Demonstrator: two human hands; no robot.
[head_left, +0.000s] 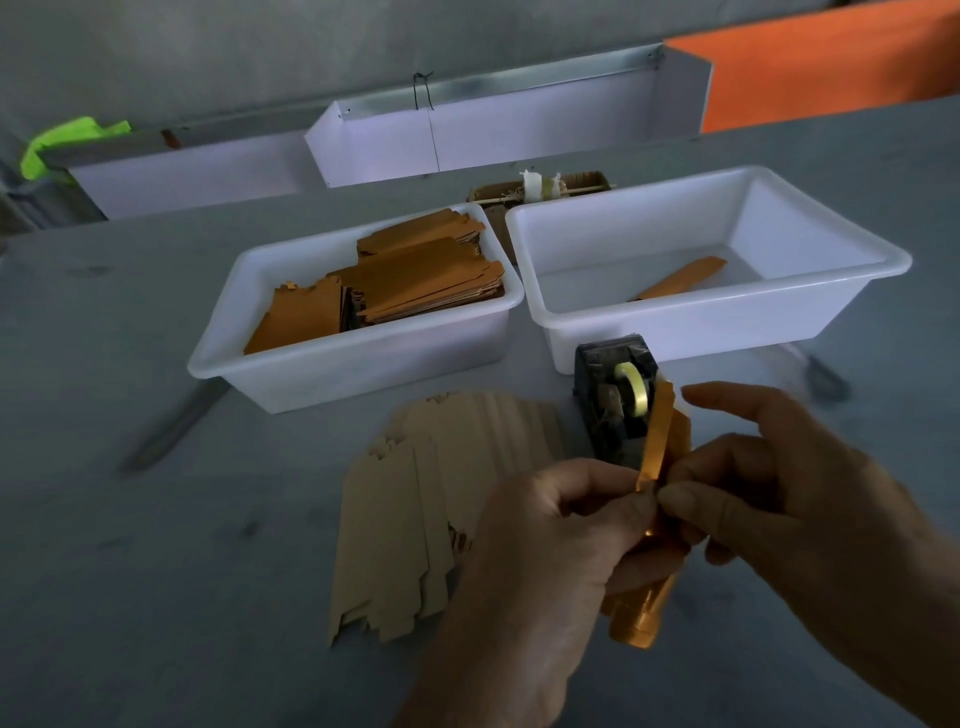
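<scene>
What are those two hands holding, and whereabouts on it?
A folded gold card piece. The left hand grips it around its middle; the right hand pinches it near the base of its raised flap.

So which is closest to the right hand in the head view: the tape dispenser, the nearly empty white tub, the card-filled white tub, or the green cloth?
1. Tape dispenser: just ahead of the right hand.
2. Nearly empty white tub: behind the dispenser, on the right.
3. Card-filled white tub: farther across, on the left.
4. Green cloth: far back, at the left edge.
</scene>
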